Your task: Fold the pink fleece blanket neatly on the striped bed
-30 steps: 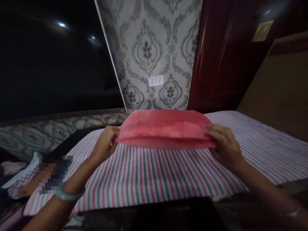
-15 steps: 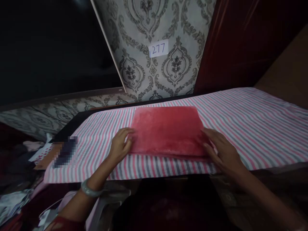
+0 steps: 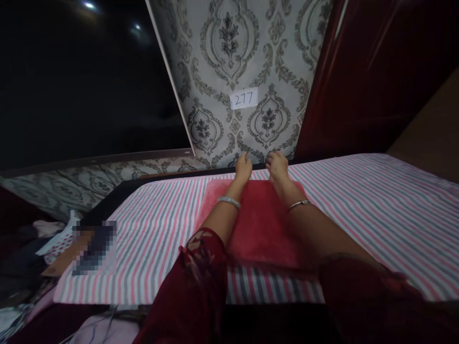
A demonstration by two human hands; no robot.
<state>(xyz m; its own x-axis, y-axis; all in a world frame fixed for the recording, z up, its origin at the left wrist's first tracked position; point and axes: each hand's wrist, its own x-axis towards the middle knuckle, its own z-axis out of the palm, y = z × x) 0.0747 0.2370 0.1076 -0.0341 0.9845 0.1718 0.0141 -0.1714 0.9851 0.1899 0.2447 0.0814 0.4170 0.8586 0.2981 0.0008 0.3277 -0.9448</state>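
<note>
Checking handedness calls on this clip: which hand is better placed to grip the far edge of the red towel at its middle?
Probably the left hand: it rests at the red towel's far edge near the middle. The right hand is beside it, nearer the right corner. They're close, so the margin is small.

Dim room in a home, shown by damask-patterned wallpaper, striped cloth spread over a padded surface, dark red wooden door, clothes heaped alongside

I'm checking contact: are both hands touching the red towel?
Touching: the head view shows left hand and right hand resting on the red towel's far edge.
</note>
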